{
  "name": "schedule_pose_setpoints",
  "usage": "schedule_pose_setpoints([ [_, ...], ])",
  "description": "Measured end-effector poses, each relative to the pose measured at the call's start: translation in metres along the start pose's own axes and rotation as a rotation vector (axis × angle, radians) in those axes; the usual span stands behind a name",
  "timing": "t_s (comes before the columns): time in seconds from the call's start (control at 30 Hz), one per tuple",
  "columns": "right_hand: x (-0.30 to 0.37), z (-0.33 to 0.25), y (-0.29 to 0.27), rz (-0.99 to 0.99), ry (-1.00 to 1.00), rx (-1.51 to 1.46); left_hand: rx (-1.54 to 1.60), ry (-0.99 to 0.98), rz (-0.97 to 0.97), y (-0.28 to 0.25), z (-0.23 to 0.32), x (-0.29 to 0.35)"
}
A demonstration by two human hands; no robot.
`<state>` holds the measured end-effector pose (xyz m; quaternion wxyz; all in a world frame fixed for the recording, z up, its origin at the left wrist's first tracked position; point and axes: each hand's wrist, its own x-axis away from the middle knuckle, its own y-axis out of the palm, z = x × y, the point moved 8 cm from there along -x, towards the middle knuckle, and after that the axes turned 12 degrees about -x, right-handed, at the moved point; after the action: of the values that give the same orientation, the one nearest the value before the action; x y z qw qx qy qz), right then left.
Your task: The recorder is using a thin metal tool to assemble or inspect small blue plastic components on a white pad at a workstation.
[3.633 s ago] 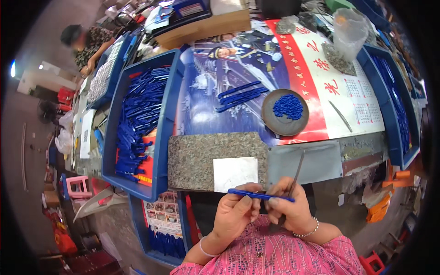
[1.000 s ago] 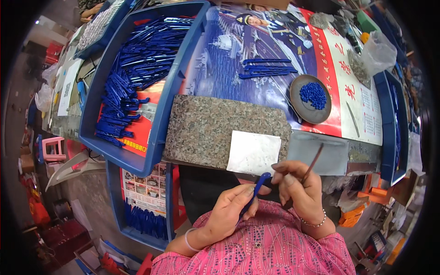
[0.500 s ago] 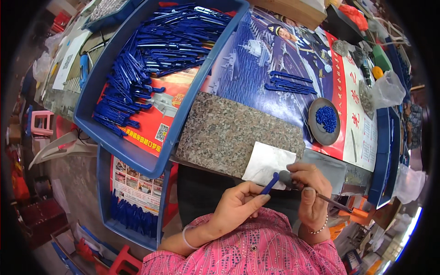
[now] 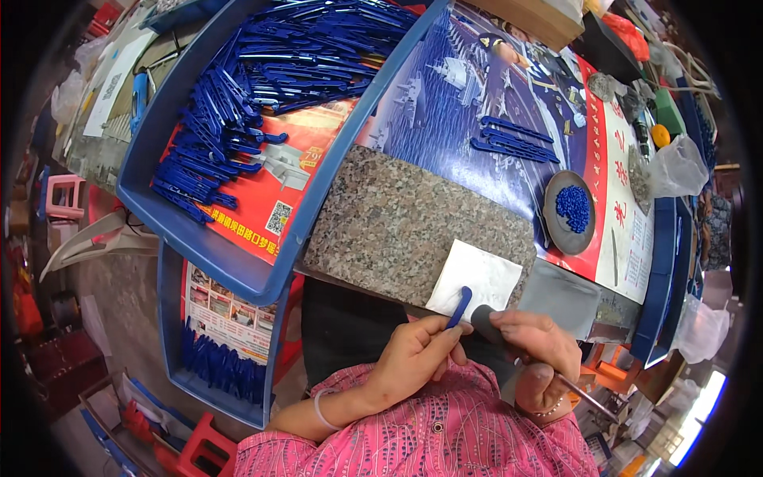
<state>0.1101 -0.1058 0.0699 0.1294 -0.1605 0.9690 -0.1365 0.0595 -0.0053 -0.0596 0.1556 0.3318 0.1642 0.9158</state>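
My left hand (image 4: 417, 350) pinches a slim blue piece (image 4: 458, 308) with a rounded end between thumb and fingers. The piece's far end lies over a white sheet (image 4: 491, 274) on the speckled stone slab (image 4: 421, 222). Closed in my right hand (image 4: 547, 343) is a tool with a dark grey, blunt end (image 4: 486, 322). A thin rod (image 4: 590, 401) sticks out behind the same hand; whether it joins the grey end is hidden by my fingers. The grey end is close beside the blue piece, and I cannot tell whether they touch.
A round dish (image 4: 569, 245) of small blue bits stands right of the slab. Several blue pieces (image 4: 515, 143) lie on the printed poster behind it. At left, a large blue tray (image 4: 211, 270) holds many more, with a lower blue tray (image 4: 171, 342) below.
The blue piece has tilted more upright and shifted slightly left. My right hand has turned and moved a little lower, and the tool's rod points more steeply down. The view has shifted slightly.
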Motion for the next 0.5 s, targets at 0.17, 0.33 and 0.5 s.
schedule_pose_setpoints([
  [0.17,-0.009,-0.002,0.012,-0.134,-0.08,0.044,-0.046,0.031,-0.014,0.0,-0.001,0.0],
  [0.33,-0.021,0.008,0.02,-0.233,-0.055,0.075,-0.051,0.004,-0.031,-0.003,-0.004,0.0],
  [0.5,0.035,0.014,0.014,-0.752,0.208,0.725,0.023,0.008,-0.076,0.008,0.007,0.003],
])
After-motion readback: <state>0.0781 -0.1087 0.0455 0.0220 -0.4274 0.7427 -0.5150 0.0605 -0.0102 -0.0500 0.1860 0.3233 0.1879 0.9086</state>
